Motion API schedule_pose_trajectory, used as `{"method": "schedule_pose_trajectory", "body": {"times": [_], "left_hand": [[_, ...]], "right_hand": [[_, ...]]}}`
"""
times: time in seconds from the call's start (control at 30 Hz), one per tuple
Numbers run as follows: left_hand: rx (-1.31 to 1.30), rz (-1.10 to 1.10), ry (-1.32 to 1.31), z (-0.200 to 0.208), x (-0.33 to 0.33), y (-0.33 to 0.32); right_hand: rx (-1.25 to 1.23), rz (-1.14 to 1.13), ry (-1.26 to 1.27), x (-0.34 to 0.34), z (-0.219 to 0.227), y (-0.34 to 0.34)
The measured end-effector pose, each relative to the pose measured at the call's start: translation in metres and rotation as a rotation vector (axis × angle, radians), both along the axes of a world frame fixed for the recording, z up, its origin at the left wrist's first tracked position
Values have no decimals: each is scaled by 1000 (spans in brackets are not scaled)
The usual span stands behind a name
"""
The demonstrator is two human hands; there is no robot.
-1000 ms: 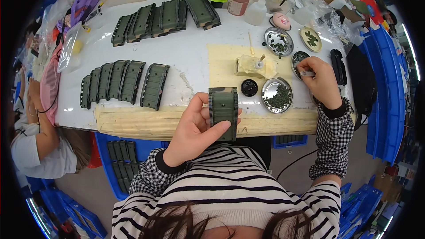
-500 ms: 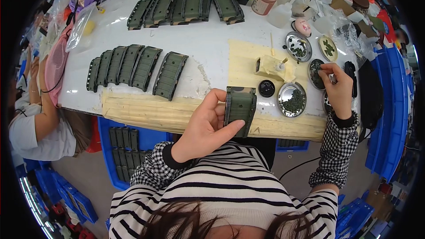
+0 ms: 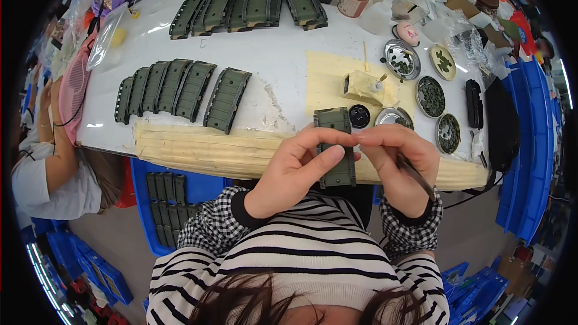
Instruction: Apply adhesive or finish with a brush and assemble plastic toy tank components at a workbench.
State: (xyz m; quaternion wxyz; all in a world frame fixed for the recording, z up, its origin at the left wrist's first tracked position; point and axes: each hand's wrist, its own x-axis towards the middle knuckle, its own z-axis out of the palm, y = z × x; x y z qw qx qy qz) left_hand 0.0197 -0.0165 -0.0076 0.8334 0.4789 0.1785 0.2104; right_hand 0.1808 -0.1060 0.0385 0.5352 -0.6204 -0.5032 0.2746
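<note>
Panel [image 3: 340, 168] of green colour is in the left hand [image 3: 280, 171], before the person's body and, as I see it, about above the yellow edge [image 3: 198, 150] of the worktop [image 3: 271, 48]. The left fingers are clamped on it: the thumb lies across its face, and the forefinger crosses higher up, toward its right side. The right hand [image 3: 403, 159] is at that side, with its forefinger and thumb close together by the tip of the left forefinger. Whether a small bit is between them, I cannot tell. A thin tool [image 3: 415, 176], perhaps tweezers, is held against the right palm.

To do this well, I think, the left grip should be firm but without bending the panel, and the two hands may lean lightly on each other for steadiness. The tool should point away from the panel, because its end could scratch. A bit could easily fall here, so it is safer to work above the worktop than over the lap. The dish [image 3: 385, 115] is just behind the right hand, partly hidden; the knuckles should not push it. The black cup [image 3: 359, 116] is near the panel's upper end, so some room there would help.
</note>
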Motion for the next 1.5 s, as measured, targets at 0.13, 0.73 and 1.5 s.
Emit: {"method": "schedule_pose_trajectory", "body": {"times": [0.13,0.73,1.5], "left_hand": [[-209,111,-67,-4,2,-6],[-17,141,34,-10,-7,4],[368,175,36,4,-6,-6]], "right_hand": [[79,9,129,-18,-19,7],[385,140,-853,-3,-17,10],[222,-15,-776,10,-14,26]]}}
